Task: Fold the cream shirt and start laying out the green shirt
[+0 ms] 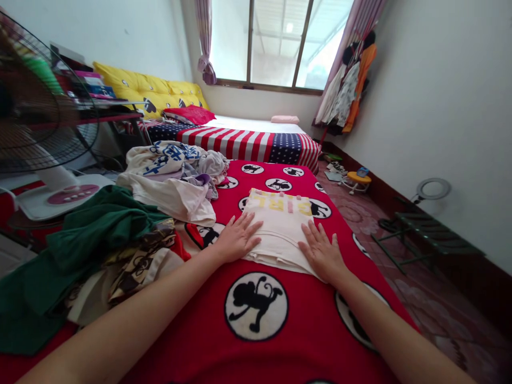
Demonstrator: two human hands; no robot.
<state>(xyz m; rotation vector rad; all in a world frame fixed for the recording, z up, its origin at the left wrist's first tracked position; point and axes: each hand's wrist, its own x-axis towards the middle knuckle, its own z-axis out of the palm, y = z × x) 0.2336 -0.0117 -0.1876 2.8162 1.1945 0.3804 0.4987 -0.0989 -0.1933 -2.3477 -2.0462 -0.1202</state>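
A cream-white T-shirt (276,226) lies folded into a rough rectangle on a red blanket (192,330) patterned with black monkeys in white circles. Yellow and pink letters run across the shirt's far part, and its near edge shows several layers. My left hand (239,237) rests flat on the left side of the shirt, fingers stretched out. On the opposite side my right hand (322,253) lies with spread fingers over the right edge. Neither hand grips the cloth.
Heaped clothes lie to the left: a green garment (100,218), a white garment (172,194) and others. A fan (44,117) stands at far left. Beyond is a bed with a striped cover (240,143). A folding stool (432,234) stands on the floor at right.
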